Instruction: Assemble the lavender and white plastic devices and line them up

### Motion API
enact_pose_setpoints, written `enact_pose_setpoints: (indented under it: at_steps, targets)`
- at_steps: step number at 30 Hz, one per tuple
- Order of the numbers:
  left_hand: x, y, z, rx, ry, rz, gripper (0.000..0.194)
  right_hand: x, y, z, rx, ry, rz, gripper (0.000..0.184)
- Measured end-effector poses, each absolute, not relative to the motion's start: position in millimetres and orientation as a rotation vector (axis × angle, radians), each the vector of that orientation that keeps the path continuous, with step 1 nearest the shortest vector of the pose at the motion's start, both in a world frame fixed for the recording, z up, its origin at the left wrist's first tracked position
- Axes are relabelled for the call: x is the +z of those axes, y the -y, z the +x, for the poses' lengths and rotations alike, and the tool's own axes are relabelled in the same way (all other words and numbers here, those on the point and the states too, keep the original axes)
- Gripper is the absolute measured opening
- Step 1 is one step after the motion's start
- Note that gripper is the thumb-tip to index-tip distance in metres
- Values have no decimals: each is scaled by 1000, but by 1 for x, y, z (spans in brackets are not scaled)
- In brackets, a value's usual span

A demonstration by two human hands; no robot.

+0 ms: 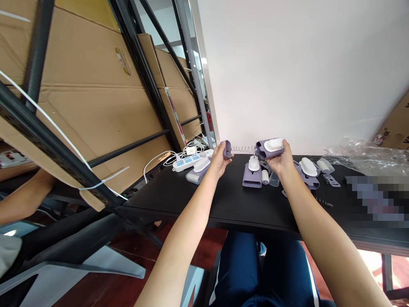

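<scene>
Black table (204, 200) carries purple plastic parts (251, 177). Right hand (281, 161) grips a purple-white shell (270, 148) above it; left hand (219, 160) pinches a small purple cap (227, 149). Between them runs a thin metal spring (243, 149); if one grip loosens, it could jump away.

I can read no text: the sticker (122, 61) on the carton (73, 115) and the print on the far carton (394, 123) are too small.
</scene>
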State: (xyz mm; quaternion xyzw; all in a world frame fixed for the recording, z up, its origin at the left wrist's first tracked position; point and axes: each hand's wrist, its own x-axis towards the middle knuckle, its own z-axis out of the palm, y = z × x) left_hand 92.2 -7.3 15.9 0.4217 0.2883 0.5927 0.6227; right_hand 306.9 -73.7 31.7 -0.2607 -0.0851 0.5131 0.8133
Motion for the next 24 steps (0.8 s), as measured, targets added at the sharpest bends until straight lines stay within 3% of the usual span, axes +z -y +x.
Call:
enact_pose_setpoints:
  at_steps: [7,15,24]
  targets:
    - [14,8,95,1427,-638,974,40,28,70,300,1011,210,-547,28]
    - [13,14,102,1376,-553,985,58,20,67,297,954,322,-567,37]
    - [12,24,108,1348,-483,943,57,21,71,290,983,257,-498,40]
